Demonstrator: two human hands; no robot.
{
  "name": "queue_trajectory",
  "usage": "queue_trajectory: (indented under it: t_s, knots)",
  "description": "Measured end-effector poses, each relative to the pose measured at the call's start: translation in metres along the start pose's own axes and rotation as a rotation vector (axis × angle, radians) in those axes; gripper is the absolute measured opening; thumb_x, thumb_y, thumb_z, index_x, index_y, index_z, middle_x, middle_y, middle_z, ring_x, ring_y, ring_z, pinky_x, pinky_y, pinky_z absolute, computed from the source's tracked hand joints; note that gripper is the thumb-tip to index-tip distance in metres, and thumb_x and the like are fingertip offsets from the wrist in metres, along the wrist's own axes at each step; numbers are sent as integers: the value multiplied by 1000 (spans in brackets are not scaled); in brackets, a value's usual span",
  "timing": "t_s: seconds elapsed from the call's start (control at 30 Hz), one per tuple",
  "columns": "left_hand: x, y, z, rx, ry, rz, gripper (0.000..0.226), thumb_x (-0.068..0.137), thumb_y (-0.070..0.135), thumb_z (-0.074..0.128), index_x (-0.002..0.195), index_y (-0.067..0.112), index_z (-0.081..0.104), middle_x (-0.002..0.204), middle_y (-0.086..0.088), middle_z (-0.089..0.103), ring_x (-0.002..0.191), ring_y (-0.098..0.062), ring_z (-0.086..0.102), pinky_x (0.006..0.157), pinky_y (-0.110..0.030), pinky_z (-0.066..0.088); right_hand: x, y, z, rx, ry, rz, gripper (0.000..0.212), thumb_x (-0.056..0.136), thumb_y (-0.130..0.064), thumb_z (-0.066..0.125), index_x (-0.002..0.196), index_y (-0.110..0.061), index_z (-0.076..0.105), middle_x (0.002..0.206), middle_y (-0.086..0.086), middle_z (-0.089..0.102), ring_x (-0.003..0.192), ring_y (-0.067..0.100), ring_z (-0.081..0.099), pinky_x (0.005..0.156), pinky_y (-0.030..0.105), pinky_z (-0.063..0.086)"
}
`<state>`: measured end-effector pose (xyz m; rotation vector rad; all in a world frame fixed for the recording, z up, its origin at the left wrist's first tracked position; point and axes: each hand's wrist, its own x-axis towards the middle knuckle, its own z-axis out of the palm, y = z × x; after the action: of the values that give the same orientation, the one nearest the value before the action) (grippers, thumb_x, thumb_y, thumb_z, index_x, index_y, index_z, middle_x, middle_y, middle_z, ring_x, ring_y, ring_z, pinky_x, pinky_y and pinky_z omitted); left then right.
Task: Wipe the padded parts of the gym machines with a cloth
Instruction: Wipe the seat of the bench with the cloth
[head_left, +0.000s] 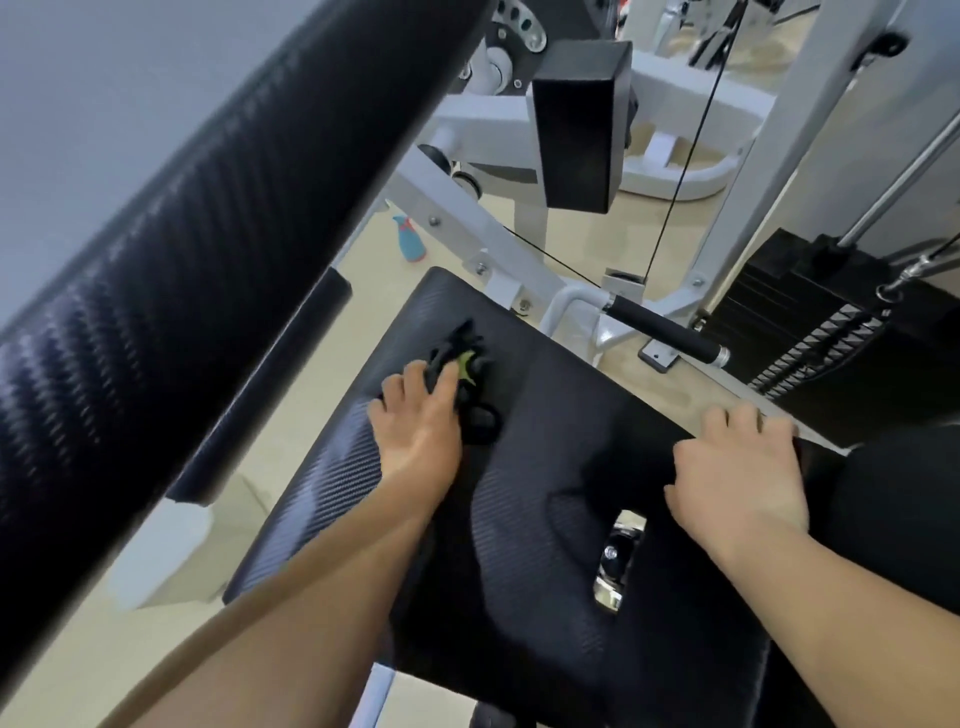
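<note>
A black padded seat (545, 415) with a woven texture fills the middle of the view. My left hand (418, 426) presses a dark cloth (470, 374) with a small yellow-green patch onto the seat's far left part. My right hand (737, 467) rests on the seat's right edge, fingers curled over it, holding no cloth. A long black padded backrest (171, 260) runs diagonally across the left, close to the camera. A smaller black pad (576, 124) stands upright beyond the seat.
The grey machine frame (467, 228) and a black cable (680, 171) lie behind the seat. A black-gripped handle (660, 330) juts out at the right, beside the weight stack (810, 332). A blue spray bottle (410, 240) lies on the beige floor.
</note>
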<state>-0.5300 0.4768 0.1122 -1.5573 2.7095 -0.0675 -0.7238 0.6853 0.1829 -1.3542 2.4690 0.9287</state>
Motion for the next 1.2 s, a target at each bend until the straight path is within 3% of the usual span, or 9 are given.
queue_trajectory:
  t_s: [0.07, 0.17, 0.37, 0.5, 0.57, 0.7, 0.8, 1.03, 1.2]
  knots:
    - [-10, -9, -4, -97, 28, -205, 54, 96, 30, 56, 147, 38, 39, 144, -7, 38, 122, -32, 36, 97, -48, 35, -1, 0, 0, -14, 10, -6, 33, 97, -47, 45, 113, -33, 70, 122, 7, 52, 112, 33, 45, 97, 54, 38]
    - [-69, 3, 8, -89, 1, -138, 62, 88, 31, 64, 146, 37, 45, 137, -9, 47, 115, -32, 40, 90, -49, 41, 0, -1, 1, -25, 10, -3, 35, 97, -48, 45, 115, -33, 70, 126, 8, 51, 115, 34, 44, 98, 56, 38]
    - [-96, -16, 20, 123, -50, 740, 50, 89, 34, 58, 138, 34, 50, 125, -6, 57, 100, -31, 51, 78, -45, 44, 1, -3, -2, -13, -34, 4, 34, 95, -49, 47, 111, -33, 72, 125, 7, 48, 116, 35, 43, 100, 56, 36]
    - [-24, 7, -1, -60, -15, -94, 50, 93, 35, 60, 140, 38, 45, 134, -6, 47, 112, -33, 45, 90, -48, 38, 3, -1, -10, 0, -118, 13, 35, 93, -52, 47, 110, -32, 71, 126, 6, 48, 119, 35, 44, 100, 54, 37]
    - [-19, 39, 0, -94, -47, -278, 56, 94, 35, 57, 147, 37, 38, 139, -6, 40, 117, -32, 39, 95, -48, 34, 10, 2, -18, 42, -162, 0, 34, 90, -50, 50, 111, -31, 69, 124, 4, 51, 117, 32, 47, 95, 50, 38]
    - [-38, 80, 19, -50, -103, 146, 66, 94, 35, 54, 155, 34, 28, 142, -7, 39, 118, -33, 40, 95, -51, 37, 52, 19, -33, 287, -301, 13, 11, 86, -33, 57, 90, -27, 65, 93, -5, 64, 76, 17, 55, 58, 28, 37]
    - [-25, 82, 36, 8, -89, 510, 61, 96, 40, 53, 151, 36, 28, 137, -5, 44, 111, -32, 41, 88, -50, 36, 76, 27, -23, 404, -397, 45, 9, 82, -33, 61, 87, -26, 62, 86, -5, 65, 77, 19, 59, 54, 27, 37]
    - [35, 145, 33, -72, -56, 163, 57, 84, 26, 65, 138, 32, 49, 130, -7, 50, 105, -33, 45, 84, -49, 38, 93, 20, -3, 521, -418, 152, 9, 77, -32, 60, 79, -23, 60, 86, -3, 66, 85, 22, 64, 75, 32, 52]
    - [-9, 176, 48, 11, -198, 666, 65, 84, 33, 65, 144, 37, 40, 136, -5, 43, 111, -33, 39, 90, -50, 34, 101, 21, 3, 627, -405, 204, 16, 81, -34, 63, 84, -20, 56, 82, -1, 56, 89, 26, 63, 73, 30, 48]
